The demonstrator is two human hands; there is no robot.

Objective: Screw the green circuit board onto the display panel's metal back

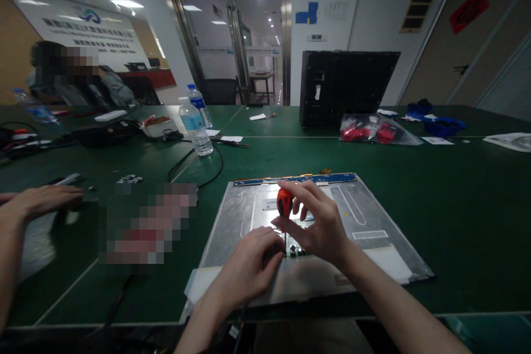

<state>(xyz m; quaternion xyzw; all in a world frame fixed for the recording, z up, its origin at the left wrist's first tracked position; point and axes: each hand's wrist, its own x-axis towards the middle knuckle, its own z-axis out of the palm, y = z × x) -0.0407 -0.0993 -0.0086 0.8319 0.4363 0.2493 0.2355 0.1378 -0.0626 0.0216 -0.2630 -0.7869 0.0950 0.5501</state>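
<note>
A flat metal display panel [232, 232] lies on the green table, with a blue circuit strip [344, 178] along its far edge. Near its middle is a small green circuit board [296, 250], partly covered by my hands. My right hand [317, 218] grips a red and black screwdriver [284, 203] by its handle, upright, its shaft pointing down at the board's left side. Close to the screwdriver's tip, my left hand [253, 260] rests on the panel with thumb and fingers pinched together; what they hold, if anything, is hidden.
Another person's hand [45, 199] is at the left, near a pixelated patch. Water bottles [196, 127], a black cable [219, 163] and a pen-like tool [232, 144] lie beyond. Farther back stand a black monitor housing [348, 88], a plastic bag with red items [377, 130] and blue trays [443, 126].
</note>
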